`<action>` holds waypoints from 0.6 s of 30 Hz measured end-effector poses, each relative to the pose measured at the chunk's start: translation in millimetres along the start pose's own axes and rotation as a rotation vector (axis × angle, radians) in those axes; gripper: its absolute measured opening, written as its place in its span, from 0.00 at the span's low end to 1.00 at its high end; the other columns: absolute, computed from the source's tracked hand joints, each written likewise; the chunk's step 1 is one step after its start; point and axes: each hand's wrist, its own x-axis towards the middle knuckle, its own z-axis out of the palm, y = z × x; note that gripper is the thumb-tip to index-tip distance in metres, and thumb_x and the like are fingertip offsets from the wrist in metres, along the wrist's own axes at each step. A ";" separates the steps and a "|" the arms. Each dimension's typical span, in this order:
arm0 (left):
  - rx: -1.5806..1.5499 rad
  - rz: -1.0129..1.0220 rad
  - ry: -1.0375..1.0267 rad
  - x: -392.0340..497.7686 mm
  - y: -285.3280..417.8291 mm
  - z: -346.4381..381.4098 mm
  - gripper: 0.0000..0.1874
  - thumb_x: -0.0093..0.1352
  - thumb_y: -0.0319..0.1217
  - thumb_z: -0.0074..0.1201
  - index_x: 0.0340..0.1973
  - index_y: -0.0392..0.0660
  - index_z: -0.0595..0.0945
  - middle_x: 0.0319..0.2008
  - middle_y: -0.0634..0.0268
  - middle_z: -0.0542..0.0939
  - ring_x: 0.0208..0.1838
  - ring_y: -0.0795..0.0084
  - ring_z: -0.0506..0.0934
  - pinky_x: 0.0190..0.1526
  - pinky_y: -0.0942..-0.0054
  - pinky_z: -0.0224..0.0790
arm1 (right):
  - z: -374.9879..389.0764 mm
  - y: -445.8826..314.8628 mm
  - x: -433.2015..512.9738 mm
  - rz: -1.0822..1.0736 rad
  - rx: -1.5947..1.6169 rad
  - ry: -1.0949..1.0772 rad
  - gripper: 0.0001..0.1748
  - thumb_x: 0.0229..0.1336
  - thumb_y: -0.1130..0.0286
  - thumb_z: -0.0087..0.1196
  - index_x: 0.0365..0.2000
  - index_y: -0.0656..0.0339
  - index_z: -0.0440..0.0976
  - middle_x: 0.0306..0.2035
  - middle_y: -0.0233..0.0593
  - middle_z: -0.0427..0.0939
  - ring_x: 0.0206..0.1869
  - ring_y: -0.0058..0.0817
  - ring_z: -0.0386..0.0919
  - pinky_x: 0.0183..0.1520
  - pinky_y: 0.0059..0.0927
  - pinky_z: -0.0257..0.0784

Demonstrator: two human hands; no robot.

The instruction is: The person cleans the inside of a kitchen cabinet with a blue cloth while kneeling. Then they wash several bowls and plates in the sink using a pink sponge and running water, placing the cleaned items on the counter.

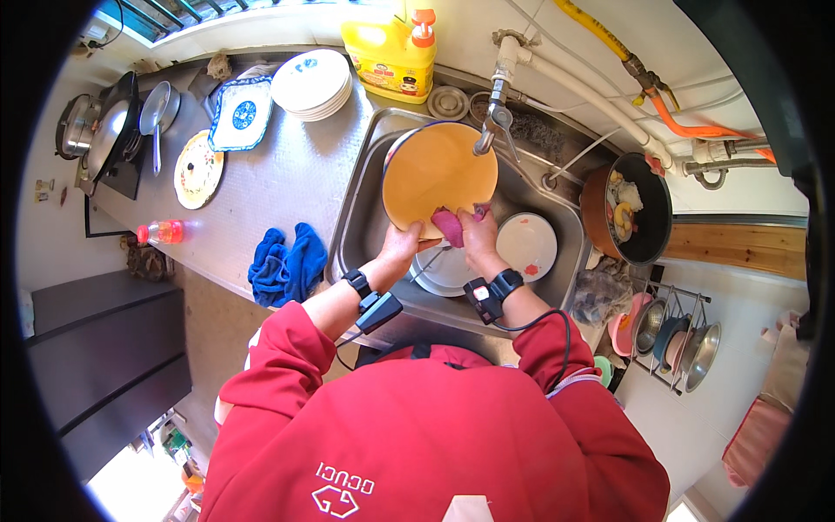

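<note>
Over the steel sink point(355, 215), my left hand point(403, 246) grips the near left rim of a large bowl point(437, 169) with a yellow-orange inside. My right hand point(479, 236) presses a pink cloth point(447, 226) against the same bowl's near rim. The bowl is tilted, its inside facing me, below the metal tap point(501, 121). Beneath my hands lies a white dish point(443, 273) in the sink, partly hidden. A white plate with red marks point(527, 246) rests to the right of my right hand.
Left on the counter are stacked white plates point(310, 81), a blue-rimmed square plate point(242, 112), a round patterned plate point(199, 169), a blue cloth point(287, 264) and a small bottle point(160, 231). A yellow detergent jug point(391, 59) stands behind the sink; a brown pot with scraps point(597, 202) is right.
</note>
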 end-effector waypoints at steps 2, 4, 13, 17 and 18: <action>-0.029 -0.017 -0.032 -2.9 0.7 2.6 0.22 0.71 0.24 0.38 0.62 0.40 0.66 0.59 0.54 0.71 0.60 0.54 0.75 0.53 0.56 0.79 | -8.1 -5.6 6.4 -0.031 -0.133 0.000 0.20 0.56 0.71 0.60 0.49 0.65 0.71 0.45 0.40 0.80 0.45 0.30 0.79 0.48 0.31 0.74; -0.035 0.003 -0.019 -2.8 4.2 8.5 0.22 0.71 0.23 0.39 0.62 0.40 0.67 0.59 0.54 0.72 0.60 0.55 0.75 0.52 0.58 0.80 | -11.8 -13.1 12.0 -0.074 -0.286 0.011 0.20 0.56 0.66 0.62 0.45 0.68 0.74 0.41 0.43 0.82 0.43 0.32 0.81 0.47 0.31 0.74; 0.248 0.067 0.109 -6.0 40.4 20.2 0.31 0.71 0.21 0.37 0.67 0.53 0.48 0.63 0.49 0.63 0.59 0.48 0.75 0.42 0.56 0.83 | -10.4 -62.9 43.0 -0.340 -0.761 0.073 0.27 0.48 0.52 0.68 0.38 0.66 0.76 0.35 0.54 0.82 0.41 0.53 0.81 0.44 0.45 0.74; 0.301 -0.068 0.155 -10.0 42.0 17.7 0.30 0.72 0.24 0.37 0.67 0.52 0.51 0.64 0.51 0.63 0.60 0.49 0.74 0.43 0.56 0.83 | -23.4 -84.3 59.3 -0.478 -0.797 0.019 0.25 0.49 0.53 0.68 0.34 0.67 0.76 0.32 0.54 0.81 0.37 0.51 0.81 0.41 0.44 0.75; 0.273 -0.059 0.146 -9.5 41.2 16.8 0.29 0.72 0.24 0.38 0.67 0.52 0.52 0.63 0.52 0.65 0.60 0.50 0.75 0.43 0.56 0.83 | -24.0 -87.3 61.8 -0.497 -0.739 -0.030 0.24 0.53 0.54 0.67 0.37 0.66 0.76 0.31 0.49 0.82 0.34 0.44 0.82 0.39 0.39 0.75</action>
